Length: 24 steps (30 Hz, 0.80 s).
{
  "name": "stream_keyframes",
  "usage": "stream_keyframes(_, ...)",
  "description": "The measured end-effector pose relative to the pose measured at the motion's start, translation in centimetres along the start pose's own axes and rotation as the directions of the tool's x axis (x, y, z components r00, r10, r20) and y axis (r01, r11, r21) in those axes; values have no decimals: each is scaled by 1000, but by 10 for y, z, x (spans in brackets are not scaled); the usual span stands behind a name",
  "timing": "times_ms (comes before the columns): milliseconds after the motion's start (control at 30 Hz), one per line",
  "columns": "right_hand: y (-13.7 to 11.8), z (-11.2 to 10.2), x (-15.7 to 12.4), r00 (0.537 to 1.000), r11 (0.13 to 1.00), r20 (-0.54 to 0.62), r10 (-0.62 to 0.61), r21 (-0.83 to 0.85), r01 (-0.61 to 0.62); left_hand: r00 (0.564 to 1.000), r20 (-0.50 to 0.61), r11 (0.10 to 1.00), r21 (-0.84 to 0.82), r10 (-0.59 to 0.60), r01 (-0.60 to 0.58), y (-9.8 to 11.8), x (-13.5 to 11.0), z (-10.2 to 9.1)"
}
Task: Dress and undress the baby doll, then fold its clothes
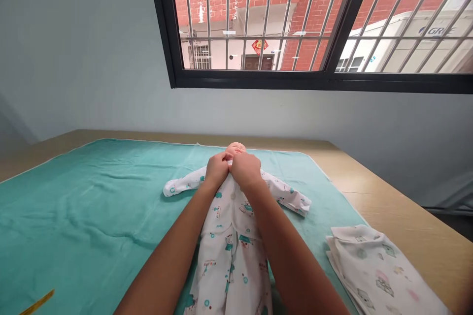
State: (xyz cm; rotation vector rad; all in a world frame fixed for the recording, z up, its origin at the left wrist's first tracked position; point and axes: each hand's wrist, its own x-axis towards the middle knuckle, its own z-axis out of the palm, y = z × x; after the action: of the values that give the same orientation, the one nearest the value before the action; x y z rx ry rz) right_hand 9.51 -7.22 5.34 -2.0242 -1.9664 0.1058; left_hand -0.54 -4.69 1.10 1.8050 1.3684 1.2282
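A baby doll (236, 148) lies on its back on a teal cloth (92, 216), dressed in a white printed romper (229, 251) with its sleeves spread to both sides. My left hand (217, 168) and my right hand (246, 169) meet at the romper's collar just below the doll's chin. Both hands have their fingers closed, pinching the fabric at the neck. My forearms run down over the doll's body and hide part of the romper's front.
A folded white printed garment (380, 270) lies at the right edge of the cloth. The cloth covers a wooden table (406, 216) set against a pale wall, under a barred window (295, 19). A yellow mark (37, 302) shows at the cloth's near left.
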Motion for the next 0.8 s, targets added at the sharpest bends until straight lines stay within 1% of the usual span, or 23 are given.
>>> stream_keyframes(133, 9, -1, 7, 1000, 1000, -9, -13, 17, 13, 999, 51, 998, 61, 17, -20, 1, 0, 1)
stream_keyframes(200, 15, 3, 11, 998, 998, -33, -53, 24, 54, 997, 72, 996, 78, 26, -32, 1, 1, 2)
stream_keyframes(333, 28, 8, 16, 989, 992, -81, -127, 1, 127, 997, 67, 996, 75, 35, -40, -1, 3, 3)
stream_keyframes(433, 36, 5, 15, 986, 988, -79, -148, 29, 151, 994, 86, 995, 74, 59, -66, 0, 3, 3)
stream_keyframes(533, 41, -3, 11, 979, 975, -80, -190, 103, 198, 988, 123, 988, 113, 93, -108, 1, 2, 2)
stream_keyframes(633, 46, -8, 8, 975, 958, -87, -205, 188, 218, 983, 162, 983, 145, 92, -116, 3, 2, 0)
stream_keyframes(700, 50, -7, 8, 980, 945, -72, -186, 259, 198, 980, 180, 983, 148, 79, -107, 5, 1, -1)
stream_keyframes(800, 59, -2, 11, 990, 902, -13, -138, 410, 131, 986, 160, 986, 155, 45, -70, 7, -1, -1)
